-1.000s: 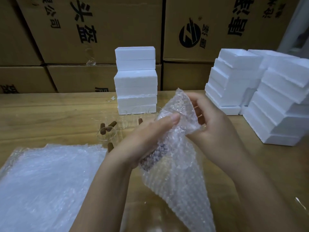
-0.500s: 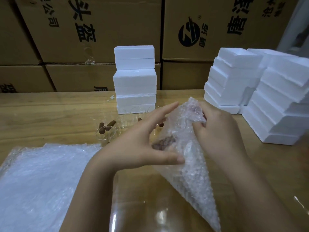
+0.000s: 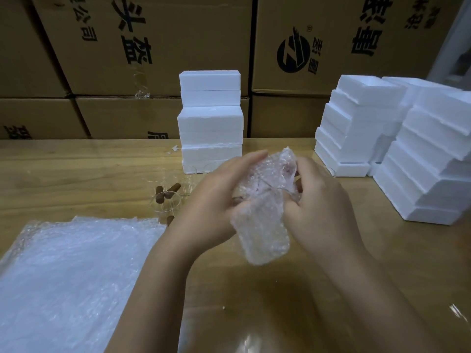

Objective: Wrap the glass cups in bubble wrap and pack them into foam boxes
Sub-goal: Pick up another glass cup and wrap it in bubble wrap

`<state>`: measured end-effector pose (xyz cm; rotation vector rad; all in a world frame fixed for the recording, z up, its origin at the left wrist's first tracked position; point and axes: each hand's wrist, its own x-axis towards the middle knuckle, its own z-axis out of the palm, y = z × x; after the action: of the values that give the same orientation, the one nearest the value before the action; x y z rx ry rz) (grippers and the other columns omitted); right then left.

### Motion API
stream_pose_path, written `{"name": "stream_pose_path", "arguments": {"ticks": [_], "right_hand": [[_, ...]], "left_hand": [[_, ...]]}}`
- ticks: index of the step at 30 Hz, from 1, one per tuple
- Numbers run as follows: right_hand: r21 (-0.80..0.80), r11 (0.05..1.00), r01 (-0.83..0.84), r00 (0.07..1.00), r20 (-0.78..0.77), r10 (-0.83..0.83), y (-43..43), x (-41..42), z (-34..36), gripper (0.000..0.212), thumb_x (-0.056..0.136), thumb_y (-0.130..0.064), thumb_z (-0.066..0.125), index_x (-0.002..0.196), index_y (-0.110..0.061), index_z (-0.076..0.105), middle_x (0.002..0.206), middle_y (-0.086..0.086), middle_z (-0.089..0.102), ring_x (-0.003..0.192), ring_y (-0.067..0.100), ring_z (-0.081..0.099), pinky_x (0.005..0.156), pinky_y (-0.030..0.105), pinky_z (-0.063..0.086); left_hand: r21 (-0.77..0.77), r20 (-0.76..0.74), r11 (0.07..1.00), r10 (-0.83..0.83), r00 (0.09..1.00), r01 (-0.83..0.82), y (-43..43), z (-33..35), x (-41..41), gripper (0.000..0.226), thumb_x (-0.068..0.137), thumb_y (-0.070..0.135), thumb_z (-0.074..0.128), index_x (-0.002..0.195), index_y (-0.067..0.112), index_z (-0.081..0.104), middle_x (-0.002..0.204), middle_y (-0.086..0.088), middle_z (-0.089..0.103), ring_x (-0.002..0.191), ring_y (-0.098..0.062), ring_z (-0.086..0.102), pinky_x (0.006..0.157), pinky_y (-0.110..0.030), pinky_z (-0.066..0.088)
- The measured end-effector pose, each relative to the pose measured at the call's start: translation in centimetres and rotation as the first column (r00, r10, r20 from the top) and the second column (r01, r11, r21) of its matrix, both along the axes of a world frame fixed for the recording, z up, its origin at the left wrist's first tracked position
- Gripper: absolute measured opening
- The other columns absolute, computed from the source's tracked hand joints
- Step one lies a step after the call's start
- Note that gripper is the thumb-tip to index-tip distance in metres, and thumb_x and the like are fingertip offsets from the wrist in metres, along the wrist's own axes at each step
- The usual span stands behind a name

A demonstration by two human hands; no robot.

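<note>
A bundle of bubble wrap (image 3: 262, 220) hangs above the middle of the table, rolled round a glass cup that barely shows through it. My left hand (image 3: 211, 200) holds the bundle's left side, fingers stretched up along it. My right hand (image 3: 321, 200) grips its right side with curled fingers tucked into the wrap's top. Several bare glass cups with brown handles (image 3: 167, 197) stand behind my left hand. A stack of shut white foam boxes (image 3: 210, 121) rises at the back centre.
A pile of flat bubble wrap sheets (image 3: 68, 276) covers the table's near left. Leaning stacks of white foam boxes (image 3: 418, 154) fill the right side. Brown cardboard cartons (image 3: 153, 47) wall off the back. The wooden table (image 3: 254, 314) shows bare in front of me.
The wrap's long loose tail has been folded up into a short, compact bundle. My left hand has moved from pinching the lower part to lying along its left side.
</note>
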<state>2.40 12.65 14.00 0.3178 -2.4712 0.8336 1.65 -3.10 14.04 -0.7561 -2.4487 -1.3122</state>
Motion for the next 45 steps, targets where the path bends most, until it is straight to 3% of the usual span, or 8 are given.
{"name": "stream_pose_path", "arguments": {"ticks": [8,12,16,20,24,28,36,45], "right_hand": [[-0.087,0.984,-0.154,0.987,-0.062,0.149,-1.2,0.4,-0.3,0.060,0.075,-0.058,0.039,0.118,-0.017,0.051,0.097,-0.015,0.045,0.074,0.005,0.048,0.059,0.017,0.042],[-0.112,0.935,-0.335,0.935,0.078,0.345,-0.4,0.4,-0.1,0.081,0.073,-0.074,0.042,0.140,-0.030,0.034,0.114,-0.029,0.038,0.093,-0.001,0.052,0.073,0.022,0.052],[-0.042,0.918,-0.395,0.908,0.137,0.397,0.0,0.4,0.2,0.101,0.060,-0.080,0.052,0.145,-0.037,0.021,0.123,-0.039,0.028,0.103,-0.011,0.044,0.076,0.014,0.048],[-0.096,0.956,-0.276,0.958,0.060,0.282,-0.6,0.2,-0.3,0.075,0.070,-0.066,0.055,0.134,-0.031,0.038,0.111,-0.026,0.042,0.090,-0.004,0.049,0.071,0.015,0.046],[-0.252,0.950,-0.183,0.981,0.010,0.191,-0.9,0.1,-0.5,0.045,0.076,-0.056,0.054,0.115,-0.036,0.045,0.102,-0.021,0.051,0.080,0.001,0.053,0.061,0.023,0.048],[-0.332,0.938,-0.100,0.994,0.008,0.109,-0.5,-0.1,-0.6,0.028,0.084,-0.043,0.057,0.109,-0.035,0.046,0.096,-0.018,0.056,0.079,0.003,0.052,0.063,0.035,0.047],[-0.303,0.953,0.021,0.993,0.117,0.015,0.8,-0.7,-0.6,0.018,0.086,-0.013,0.054,0.096,-0.028,0.048,0.081,-0.008,0.059,0.070,0.014,0.056,0.057,0.037,0.046],[-0.375,0.927,-0.035,0.986,0.140,0.094,0.7,-0.8,-0.3,0.020,0.088,-0.018,0.049,0.104,-0.031,0.052,0.091,-0.013,0.062,0.079,0.010,0.060,0.071,0.047,0.052]], "left_hand": [[0.085,-0.070,0.972,0.227,0.971,-0.221,0.1,0.2,-0.3,0.052,0.082,0.004,0.067,0.128,0.026,0.056,0.120,0.009,0.062,0.109,-0.008,0.058,0.092,-0.034,0.050],[0.197,-0.005,0.947,0.259,0.966,-0.253,-0.1,0.6,-0.3,0.031,0.076,0.026,0.064,0.099,0.044,0.057,0.091,0.018,0.066,0.085,0.001,0.062,0.073,-0.022,0.053],[0.237,0.034,0.930,0.282,0.959,-0.281,-0.5,0.2,-0.7,0.041,0.083,0.006,0.067,0.091,0.044,0.054,0.084,0.027,0.066,0.075,0.004,0.063,0.066,-0.018,0.053],[0.184,0.037,0.931,0.314,0.949,-0.315,0.2,0.1,-0.8,0.033,0.080,0.007,0.069,0.097,0.034,0.059,0.076,0.023,0.064,0.078,0.001,0.063,0.068,-0.021,0.053],[0.065,-0.052,0.945,0.323,0.945,-0.319,0.9,0.1,-0.5,0.036,0.084,0.009,0.062,0.118,0.021,0.060,0.101,0.011,0.065,0.094,-0.014,0.062,0.075,-0.030,0.050],[-0.097,-0.083,0.978,0.175,0.981,-0.183,1.1,0.3,0.0,0.055,0.087,0.013,0.052,0.140,0.024,0.041,0.134,0.008,0.051,0.116,-0.003,0.047,0.091,-0.021,0.042],[-0.211,0.038,0.971,-0.108,0.993,0.114,0.5,0.1,0.6,0.095,0.073,0.039,0.073,0.145,0.049,0.012,0.137,0.028,0.028,0.113,0.006,0.044,0.089,-0.007,0.040],[-0.190,0.007,0.976,-0.109,0.994,0.108,0.1,0.0,0.2,0.087,0.074,0.050,0.071,0.144,0.050,0.018,0.134,0.023,0.038,0.118,0.010,0.040,0.087,-0.005,0.041]]}}
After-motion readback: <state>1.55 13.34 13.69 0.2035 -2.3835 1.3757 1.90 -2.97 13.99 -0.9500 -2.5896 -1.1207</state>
